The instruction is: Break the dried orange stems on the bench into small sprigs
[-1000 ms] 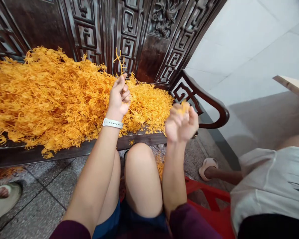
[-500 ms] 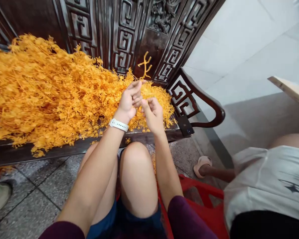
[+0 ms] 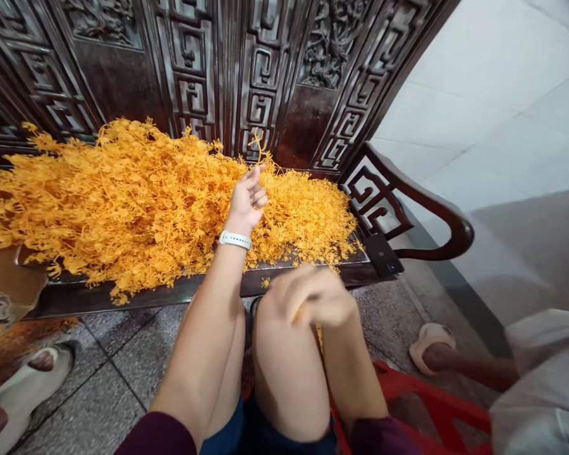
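Note:
A long heap of orange-yellow plastic sprigs [image 3: 137,202] covers the seat of a dark carved bench. My left hand [image 3: 248,199], with a white watch band at the wrist, is over the heap's right part. Its fingers are closed on a small branched yellow stem [image 3: 260,148] that sticks up past the fingertips. My right hand [image 3: 315,297] is lower, above my right knee, blurred, its fingers curled. What it holds, if anything, cannot be made out. One loose yellow piece [image 3: 265,283] lies on the bench's front edge.
A dark phone [image 3: 383,254] lies at the seat's right end by the curved armrest [image 3: 448,234]. Cardboard [image 3: 9,278] is at the left. A red plastic stool [image 3: 422,398] stands at the lower right. A person's legs show at right; another sandalled foot [image 3: 42,379] at left.
My right hand has moved away from my left hand, down and back over my knee. The view has shifted, showing more of the bench's left side. The left hand still holds the stem.

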A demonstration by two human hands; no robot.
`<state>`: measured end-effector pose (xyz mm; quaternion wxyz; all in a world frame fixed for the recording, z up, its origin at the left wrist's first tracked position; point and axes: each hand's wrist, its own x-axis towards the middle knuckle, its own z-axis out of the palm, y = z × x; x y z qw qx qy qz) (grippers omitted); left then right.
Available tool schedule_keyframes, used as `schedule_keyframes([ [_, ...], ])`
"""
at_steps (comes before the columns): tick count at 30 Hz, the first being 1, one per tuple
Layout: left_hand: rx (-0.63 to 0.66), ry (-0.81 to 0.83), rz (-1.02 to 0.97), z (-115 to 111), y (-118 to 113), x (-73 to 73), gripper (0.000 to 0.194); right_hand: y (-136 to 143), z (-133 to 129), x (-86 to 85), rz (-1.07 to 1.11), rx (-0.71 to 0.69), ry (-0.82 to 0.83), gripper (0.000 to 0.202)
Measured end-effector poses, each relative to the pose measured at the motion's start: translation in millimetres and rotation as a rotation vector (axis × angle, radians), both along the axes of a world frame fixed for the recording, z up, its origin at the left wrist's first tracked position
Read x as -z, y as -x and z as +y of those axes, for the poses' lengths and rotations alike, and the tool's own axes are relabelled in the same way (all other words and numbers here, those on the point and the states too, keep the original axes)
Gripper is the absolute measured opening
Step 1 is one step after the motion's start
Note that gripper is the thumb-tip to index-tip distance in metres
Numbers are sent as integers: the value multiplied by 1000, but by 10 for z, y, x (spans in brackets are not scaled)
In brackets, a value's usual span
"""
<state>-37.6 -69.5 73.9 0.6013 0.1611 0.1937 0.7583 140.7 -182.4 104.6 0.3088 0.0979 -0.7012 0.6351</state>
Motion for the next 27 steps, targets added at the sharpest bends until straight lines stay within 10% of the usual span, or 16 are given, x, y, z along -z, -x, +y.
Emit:
schedule_keyframes([
  [7, 79, -60, 115, -256, -140, -150, 9, -94, 556, 355, 209, 622, 1088, 32],
  [12, 91, -49, 154, -255, -132, -139, 12, -83, 289, 348, 33, 625, 726, 12],
  [17, 67, 10, 115, -262, -79, -132, 14, -215, 206, 290, -226, 252, 176, 9],
  [24, 66, 25, 126, -306, -117, -153, 13, -165, 464, 399, 235, 534, 974, 37],
  [27, 95, 11, 168, -308, -201, -146, 11, -73, 425, 435, 111, 611, 973, 36],
])
